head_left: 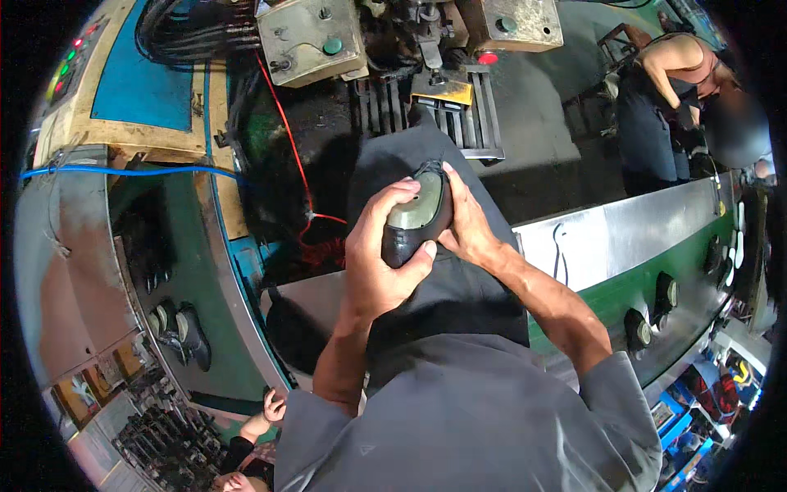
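Above my lap I hold a black shoe upper pulled over a shoe last (416,205), its greenish underside facing up. My left hand (369,266) wraps round its left side, the thumb on the near, rounded end and the fingertips by the rim of the underside. On the other side my right hand (467,225) is closed against it, fingers along the right edge toward the far end. Dark gathered material shows at that far end. The face pressed into my palms is hidden.
A machine with two metal control boxes (316,41) stands ahead, above a slatted metal frame (484,115). Green conveyors run at left and right, carrying black shoes (194,336). A blue hose (131,170) crosses at left. One person (664,98) bends at far right; another person's hand (273,406) shows lower left.
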Available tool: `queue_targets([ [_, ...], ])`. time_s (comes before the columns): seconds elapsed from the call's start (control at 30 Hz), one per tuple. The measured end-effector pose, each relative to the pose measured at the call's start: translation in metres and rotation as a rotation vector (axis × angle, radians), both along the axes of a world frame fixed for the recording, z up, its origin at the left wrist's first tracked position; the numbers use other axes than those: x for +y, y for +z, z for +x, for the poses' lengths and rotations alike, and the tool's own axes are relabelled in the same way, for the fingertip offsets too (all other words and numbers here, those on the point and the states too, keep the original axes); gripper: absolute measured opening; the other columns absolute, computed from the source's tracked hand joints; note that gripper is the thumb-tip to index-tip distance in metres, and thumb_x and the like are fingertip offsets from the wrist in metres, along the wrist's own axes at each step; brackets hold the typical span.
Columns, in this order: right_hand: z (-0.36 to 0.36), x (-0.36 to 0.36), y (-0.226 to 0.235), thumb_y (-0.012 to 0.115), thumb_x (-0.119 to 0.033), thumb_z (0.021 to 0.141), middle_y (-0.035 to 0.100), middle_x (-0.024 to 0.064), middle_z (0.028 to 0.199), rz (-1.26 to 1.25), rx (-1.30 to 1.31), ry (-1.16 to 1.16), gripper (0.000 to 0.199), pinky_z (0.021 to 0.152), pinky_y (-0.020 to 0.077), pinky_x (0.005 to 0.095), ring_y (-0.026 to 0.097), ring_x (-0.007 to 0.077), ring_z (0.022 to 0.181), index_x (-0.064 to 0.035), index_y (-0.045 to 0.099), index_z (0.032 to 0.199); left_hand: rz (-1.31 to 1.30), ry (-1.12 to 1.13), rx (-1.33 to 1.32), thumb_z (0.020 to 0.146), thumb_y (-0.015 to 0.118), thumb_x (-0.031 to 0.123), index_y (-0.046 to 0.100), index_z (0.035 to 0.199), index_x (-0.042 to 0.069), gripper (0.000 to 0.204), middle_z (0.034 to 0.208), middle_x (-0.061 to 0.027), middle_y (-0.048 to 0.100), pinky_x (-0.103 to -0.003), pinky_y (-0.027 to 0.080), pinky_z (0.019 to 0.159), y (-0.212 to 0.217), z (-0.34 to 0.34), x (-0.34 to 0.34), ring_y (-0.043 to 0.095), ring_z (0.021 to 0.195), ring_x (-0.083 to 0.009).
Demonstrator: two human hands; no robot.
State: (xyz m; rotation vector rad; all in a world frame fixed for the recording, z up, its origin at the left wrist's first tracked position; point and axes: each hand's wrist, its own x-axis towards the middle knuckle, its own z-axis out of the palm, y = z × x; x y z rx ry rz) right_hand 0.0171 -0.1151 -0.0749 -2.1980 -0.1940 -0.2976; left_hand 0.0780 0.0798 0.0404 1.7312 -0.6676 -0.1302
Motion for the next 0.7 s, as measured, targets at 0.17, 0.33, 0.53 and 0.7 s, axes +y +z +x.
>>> queue_targets([
  [0.17,0.006,0.007,-0.004,0.09,0.001,0.069,0.048,0.0294,0.153,0.024,-0.05,-0.008,0.129,0.119,0.0416,0.0558,0.051,0.0527,0.136,-0.0023,0.01,0.17,0.004,0.009,-0.011,0.075,0.08,-0.003,0.061,0.132,0.001,0.061,0.135,-0.0202,0.067,-0.044,0.049,0.114,0.004,0.002,0.004,0.065,0.132,-0.0356],
  [0.33,0.014,0.004,0.01,0.091,-0.005,0.071,0.052,0.0292,0.149,-0.034,0.023,0.046,0.128,0.119,0.0424,0.0538,0.052,0.0507,0.136,-0.0021,0.011,0.171,-0.088,-0.011,0.136,0.078,0.081,0.001,0.061,0.13,0.001,0.055,0.141,-0.019,0.064,-0.044,0.042,0.121,-0.002,0.007,0.018,0.059,0.14,-0.0323],
  [0.53,0.049,0.004,0.073,0.091,-0.04,0.085,0.065,0.0324,0.142,0.202,0.587,0.266,0.117,0.114,0.05,0.0439,0.065,0.0432,0.133,0.0031,0.022,0.169,-0.404,0.15,0.484,0.092,0.069,-0.002,0.04,0.164,0.005,0.078,0.145,-0.0132,0.062,-0.035,0.048,0.111,-0.02,0.074,0.05,0.061,0.13,-0.0214],
  [0.7,0.007,0.056,0.086,0.089,-0.022,0.083,0.024,0.0298,0.171,-0.354,0.255,0.27,0.099,0.1,0.0603,0.0536,0.056,0.0506,0.122,-0.0261,0.039,0.168,-0.496,0.413,0.832,0.099,0.067,-0.001,0.064,0.144,0.004,0.045,0.124,-0.0066,0.071,-0.029,0.053,0.098,-0.1,0.083,0.061,0.067,0.109,-0.0157],
])
